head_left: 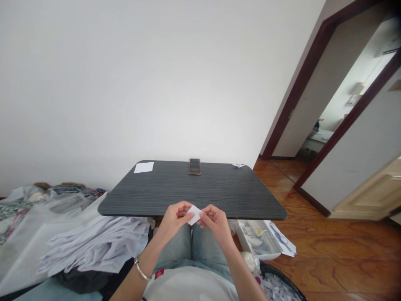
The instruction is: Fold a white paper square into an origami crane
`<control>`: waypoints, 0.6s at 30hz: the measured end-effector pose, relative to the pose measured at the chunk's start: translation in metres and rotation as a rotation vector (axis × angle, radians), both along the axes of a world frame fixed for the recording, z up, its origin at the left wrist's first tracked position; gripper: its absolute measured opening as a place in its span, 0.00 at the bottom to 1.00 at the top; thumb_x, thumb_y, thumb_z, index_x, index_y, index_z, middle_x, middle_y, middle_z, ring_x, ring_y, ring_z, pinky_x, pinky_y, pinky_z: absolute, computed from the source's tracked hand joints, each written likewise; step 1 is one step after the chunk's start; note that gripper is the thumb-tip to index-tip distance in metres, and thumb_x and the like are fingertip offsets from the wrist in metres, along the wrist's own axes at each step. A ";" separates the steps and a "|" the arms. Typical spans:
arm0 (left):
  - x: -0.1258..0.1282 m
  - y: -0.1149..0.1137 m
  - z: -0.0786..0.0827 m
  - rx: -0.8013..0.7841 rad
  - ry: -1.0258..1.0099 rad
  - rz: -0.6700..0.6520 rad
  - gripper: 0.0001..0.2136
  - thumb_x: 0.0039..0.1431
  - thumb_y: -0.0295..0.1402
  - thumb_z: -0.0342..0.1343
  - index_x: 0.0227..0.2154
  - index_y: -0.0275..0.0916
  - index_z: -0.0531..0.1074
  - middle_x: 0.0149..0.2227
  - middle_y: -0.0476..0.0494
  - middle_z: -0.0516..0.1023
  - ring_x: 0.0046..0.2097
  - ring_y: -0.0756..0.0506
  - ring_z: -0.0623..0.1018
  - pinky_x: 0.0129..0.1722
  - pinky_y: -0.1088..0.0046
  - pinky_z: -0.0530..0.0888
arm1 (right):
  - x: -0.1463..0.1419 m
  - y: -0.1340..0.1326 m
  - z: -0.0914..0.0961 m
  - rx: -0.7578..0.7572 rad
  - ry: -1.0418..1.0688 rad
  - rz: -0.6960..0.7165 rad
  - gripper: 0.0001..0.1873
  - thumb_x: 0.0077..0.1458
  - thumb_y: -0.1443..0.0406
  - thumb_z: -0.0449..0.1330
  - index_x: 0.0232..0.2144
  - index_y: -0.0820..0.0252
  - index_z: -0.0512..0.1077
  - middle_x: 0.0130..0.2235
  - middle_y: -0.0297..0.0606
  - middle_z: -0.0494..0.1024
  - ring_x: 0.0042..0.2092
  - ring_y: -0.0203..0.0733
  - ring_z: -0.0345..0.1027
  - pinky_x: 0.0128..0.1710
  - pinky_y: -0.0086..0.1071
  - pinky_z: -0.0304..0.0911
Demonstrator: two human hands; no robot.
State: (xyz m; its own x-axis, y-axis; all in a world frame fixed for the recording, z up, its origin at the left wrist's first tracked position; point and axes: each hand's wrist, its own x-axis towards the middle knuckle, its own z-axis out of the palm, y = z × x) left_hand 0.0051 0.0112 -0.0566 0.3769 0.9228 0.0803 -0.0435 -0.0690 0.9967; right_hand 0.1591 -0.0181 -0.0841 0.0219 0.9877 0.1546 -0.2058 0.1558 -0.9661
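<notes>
A small folded piece of white paper point(194, 215) is pinched between my two hands, just over the near edge of the dark table point(188, 190). My left hand point(178, 216) grips its left corner between thumb and fingers. On the other side, my right hand point(216, 221) pinches the right corner. The paper looks like a small diamond from here; its fold lines are too small to make out. Farther off, a white sheet of paper point(144, 167) lies at the table's far left corner, and a small folded white paper piece point(238, 165) is at the far right corner.
A phone-like device on a stand point(194, 166) is at the table's back middle, near the wall. Left of the table are piled white cloth point(103, 242) and plastic bags. An open white box point(258, 242) and a bag of paper scraps point(278, 288) sit at the right.
</notes>
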 end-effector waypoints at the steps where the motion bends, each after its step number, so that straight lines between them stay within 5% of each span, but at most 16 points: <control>1: 0.000 0.000 0.000 -0.003 -0.007 -0.007 0.10 0.44 0.32 0.62 0.29 0.32 0.73 0.27 0.45 0.77 0.28 0.49 0.75 0.29 0.76 0.69 | 0.000 0.000 0.000 0.006 0.010 0.000 0.13 0.45 0.58 0.64 0.24 0.62 0.68 0.22 0.33 0.75 0.23 0.33 0.69 0.21 0.24 0.64; 18: -0.003 -0.008 0.010 -0.110 -0.099 -0.042 0.04 0.42 0.30 0.61 0.21 0.34 0.76 0.19 0.49 0.73 0.22 0.51 0.68 0.24 0.77 0.63 | 0.006 -0.003 0.009 0.034 0.042 0.106 0.13 0.44 0.56 0.65 0.26 0.60 0.71 0.21 0.33 0.75 0.23 0.36 0.70 0.24 0.28 0.66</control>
